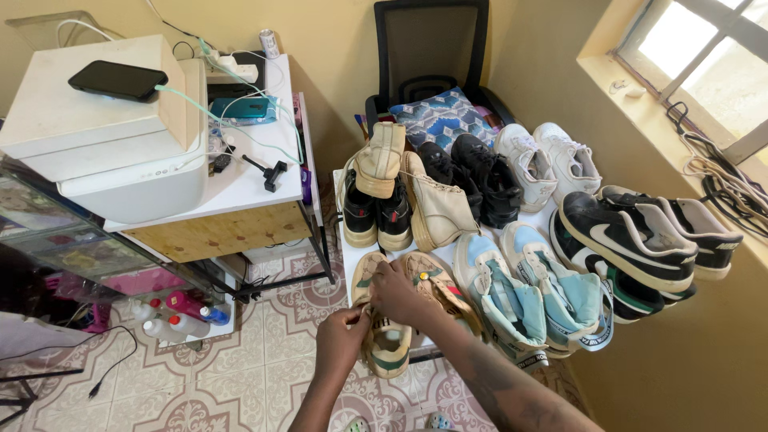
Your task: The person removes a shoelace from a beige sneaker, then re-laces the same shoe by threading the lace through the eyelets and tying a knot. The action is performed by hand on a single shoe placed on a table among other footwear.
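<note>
Both hands are on one cream sneaker with green trim (386, 340). Left hand (342, 336) pinches its near side at nine o'clock; right hand (398, 292) clamps over the top at twelve, hiding the laces and tongue. Its toe hangs off the white table (350, 258) edge. Its tan twin (436, 288) sits at two o'clock, half covered by the wrist. Pale blue high-tops (512, 300) lie at three o'clock; forearms are cut off below.
</note>
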